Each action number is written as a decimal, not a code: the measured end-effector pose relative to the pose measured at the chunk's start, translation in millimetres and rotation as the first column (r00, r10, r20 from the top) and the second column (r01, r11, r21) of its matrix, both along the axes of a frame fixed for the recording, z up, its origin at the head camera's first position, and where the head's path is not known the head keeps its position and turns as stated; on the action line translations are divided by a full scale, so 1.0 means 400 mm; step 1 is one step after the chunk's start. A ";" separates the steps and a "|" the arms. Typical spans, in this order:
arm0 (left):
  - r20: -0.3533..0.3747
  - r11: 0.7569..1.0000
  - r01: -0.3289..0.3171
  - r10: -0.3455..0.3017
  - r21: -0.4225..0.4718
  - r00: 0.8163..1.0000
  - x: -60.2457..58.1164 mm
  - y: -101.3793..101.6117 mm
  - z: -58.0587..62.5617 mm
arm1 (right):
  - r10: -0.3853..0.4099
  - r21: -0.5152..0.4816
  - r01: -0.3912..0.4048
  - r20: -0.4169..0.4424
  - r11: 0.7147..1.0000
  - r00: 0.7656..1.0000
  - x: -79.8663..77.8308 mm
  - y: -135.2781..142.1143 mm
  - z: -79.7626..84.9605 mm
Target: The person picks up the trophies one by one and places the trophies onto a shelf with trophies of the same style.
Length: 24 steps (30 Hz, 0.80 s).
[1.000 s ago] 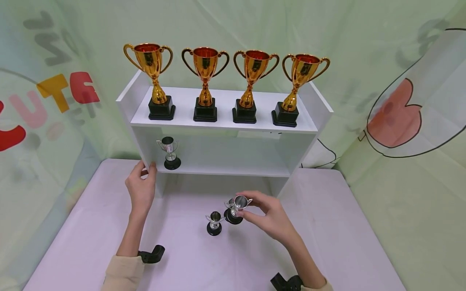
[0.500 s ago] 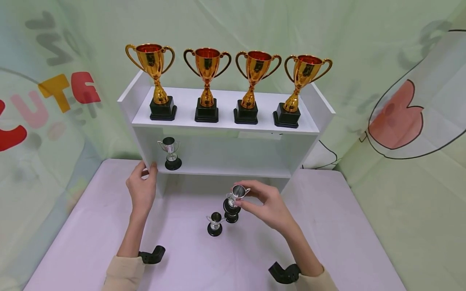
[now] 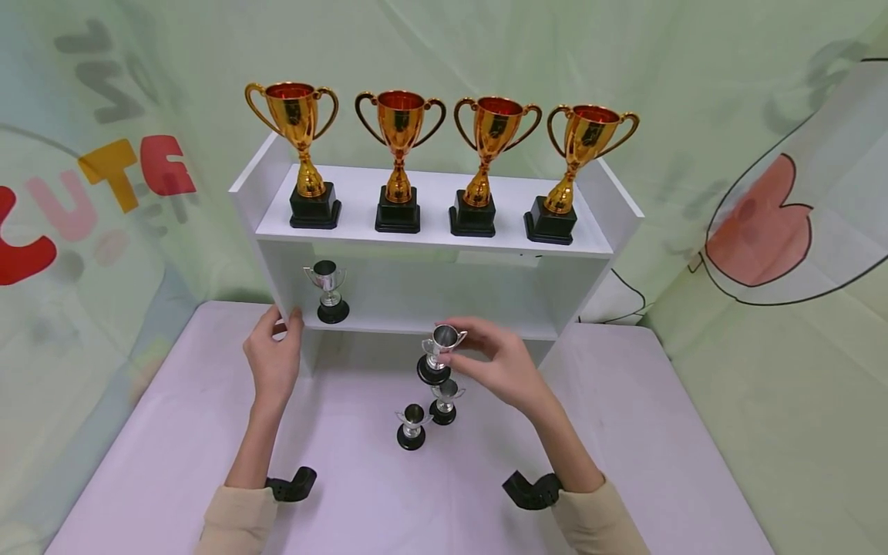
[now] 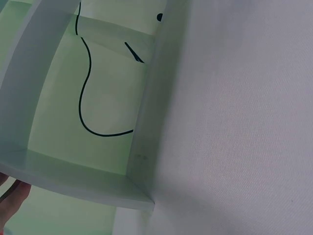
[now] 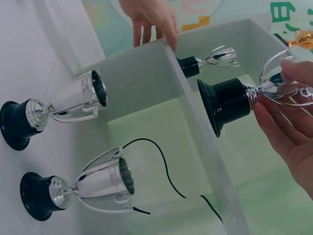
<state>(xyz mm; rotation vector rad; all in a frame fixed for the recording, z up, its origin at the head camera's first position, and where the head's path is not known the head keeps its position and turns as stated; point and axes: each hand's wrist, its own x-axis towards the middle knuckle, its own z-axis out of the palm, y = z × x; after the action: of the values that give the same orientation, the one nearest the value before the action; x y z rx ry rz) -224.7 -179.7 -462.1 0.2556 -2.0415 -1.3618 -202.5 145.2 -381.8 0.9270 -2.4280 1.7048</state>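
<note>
My right hand (image 3: 502, 370) pinches a small silver trophy cup (image 3: 442, 341) by its cup, its black round base hanging below the fingers. It is held up in front of the white shelf unit (image 3: 444, 297), just below the middle board's front edge in the head view. In the right wrist view the held trophy's base (image 5: 230, 100) overlaps that board. My left hand (image 3: 272, 358) grips the unit's left side panel, thumb and fingers at its edge. Two more silver trophies (image 3: 413, 416) (image 3: 445, 401) stand upright on the table. Another silver trophy (image 3: 329, 285) stands at the middle board's left end.
Several large gold trophies (image 3: 398, 123) on black square bases line the top board. The unit stands on a table with a pale cloth (image 3: 597, 432). Behind hangs a green curtain (image 3: 444, 46), and a dark cable-like line (image 4: 81, 93) shows through the unit.
My right hand has lifted the silver trophy up and slightly left, away from the two on the table and toward the middle board. The left hand keeps its grip on the side panel.
</note>
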 end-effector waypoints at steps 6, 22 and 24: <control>-0.002 1.000 0.011 -0.011 0.018 1.000 -0.002 0.002 0.001 | 0.010 -0.023 -0.009 0.034 1.000 0.999 -0.033 -0.019 0.024; -0.004 1.000 0.008 -0.008 0.009 1.000 0.002 0.003 0.003 | -0.051 0.003 0.051 0.096 0.999 0.994 -0.095 -0.076 0.051; -0.004 1.000 0.011 -0.011 0.014 1.000 0.002 0.002 0.002 | -0.069 0.010 0.068 0.097 0.998 0.993 -0.104 -0.085 0.054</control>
<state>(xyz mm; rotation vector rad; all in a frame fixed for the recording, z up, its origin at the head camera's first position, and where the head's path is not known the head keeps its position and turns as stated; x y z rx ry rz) -223.9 -179.1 -461.2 0.2476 -2.0334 -1.3823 -243.9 111.0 -360.4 0.7692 -2.4954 1.7589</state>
